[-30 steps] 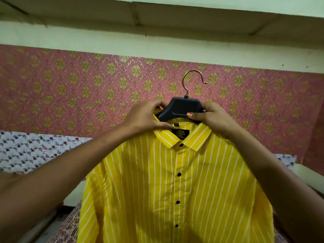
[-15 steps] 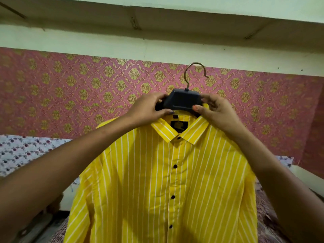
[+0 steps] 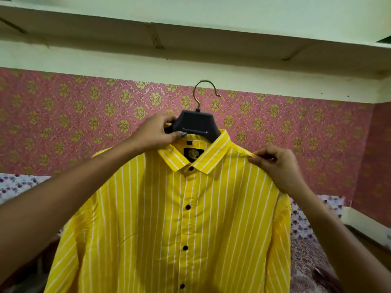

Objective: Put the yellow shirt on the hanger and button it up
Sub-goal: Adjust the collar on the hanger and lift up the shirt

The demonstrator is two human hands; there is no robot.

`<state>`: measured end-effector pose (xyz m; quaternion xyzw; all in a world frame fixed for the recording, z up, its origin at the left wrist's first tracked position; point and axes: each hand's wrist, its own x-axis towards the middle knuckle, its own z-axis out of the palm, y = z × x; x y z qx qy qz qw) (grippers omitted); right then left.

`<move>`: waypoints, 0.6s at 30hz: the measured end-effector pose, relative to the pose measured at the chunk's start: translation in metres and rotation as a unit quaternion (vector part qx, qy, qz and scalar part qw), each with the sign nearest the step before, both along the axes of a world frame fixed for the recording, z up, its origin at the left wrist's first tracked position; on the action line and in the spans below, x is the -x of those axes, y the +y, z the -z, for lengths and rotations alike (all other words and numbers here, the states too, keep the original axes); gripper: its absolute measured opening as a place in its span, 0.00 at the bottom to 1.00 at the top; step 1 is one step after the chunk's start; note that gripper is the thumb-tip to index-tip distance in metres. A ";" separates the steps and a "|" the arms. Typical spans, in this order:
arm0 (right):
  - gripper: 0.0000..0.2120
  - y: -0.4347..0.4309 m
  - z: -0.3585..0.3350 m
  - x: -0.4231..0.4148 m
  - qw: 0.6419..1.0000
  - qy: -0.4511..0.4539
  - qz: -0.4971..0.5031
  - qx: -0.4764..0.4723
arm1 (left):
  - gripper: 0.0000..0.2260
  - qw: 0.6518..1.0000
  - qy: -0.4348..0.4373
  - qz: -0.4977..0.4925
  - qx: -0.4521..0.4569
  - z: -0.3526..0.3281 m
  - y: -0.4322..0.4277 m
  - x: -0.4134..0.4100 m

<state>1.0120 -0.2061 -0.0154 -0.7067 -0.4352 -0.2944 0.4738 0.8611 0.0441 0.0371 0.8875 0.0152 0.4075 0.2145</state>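
**Yellow shirt held up on hanger, both hands at the collar line**

Pink wallpaper (image 3: 84, 115) with a gold floral pattern fills the background, under a pale green ledge (image 3: 190, 34). A bed with a floral cover (image 3: 19, 185) lies low at both sides.

Left hand (image 3: 156, 134): the fingers are curled and pressed together on the hanger (image 3: 195, 123), at its left end, where the collar meets it. The thumb lies over the collar edge.

Right hand (image 3: 277, 166): thumb and forefinger pinch a small fold of fabric at the shoulder seam of the yellow shirt (image 3: 190, 218). The remaining fingers are curled in behind the pinch.

Hanger: dark plastic body with a gold-coloured metal hook (image 3: 204, 92). The hook is free and touches nothing. The body sits inside the collar, with its centre block exposed above the neckline.

Shirt: yellow with thin white vertical stripes, held up in the air facing the camera, in front of the wall. It hangs from the hanger with both shoulders draped. Dark buttons (image 3: 187, 207) run down the closed placket; the top one at the collar is fastened. A dark label (image 3: 193, 154) shows inside the neck.
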 end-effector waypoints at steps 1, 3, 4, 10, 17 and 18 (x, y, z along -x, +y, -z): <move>0.06 -0.001 0.004 -0.001 1.000 -0.008 0.003 0.014 | 0.18 1.000 0.007 -0.004 -0.001 0.001 0.001 -0.001; 0.10 -0.005 0.011 -0.008 0.999 0.007 0.003 0.044 | 0.17 1.000 0.016 0.006 0.010 0.003 0.003 -0.001; 0.12 -0.009 0.014 -0.013 0.998 0.028 0.009 0.062 | 0.17 0.999 0.018 0.020 0.018 0.003 0.005 0.001; 0.14 -0.038 0.032 -0.032 0.947 0.270 -0.131 0.116 | 0.10 0.995 0.029 0.083 0.055 0.003 0.019 0.017; 0.25 -0.052 0.040 -0.040 0.955 0.259 -0.091 0.116 | 0.17 0.999 -0.001 0.025 0.048 0.005 0.027 0.019; 0.25 -0.054 0.039 -0.040 0.962 0.244 -0.077 0.092 | 0.17 0.999 -0.005 0.016 0.045 0.005 0.028 0.020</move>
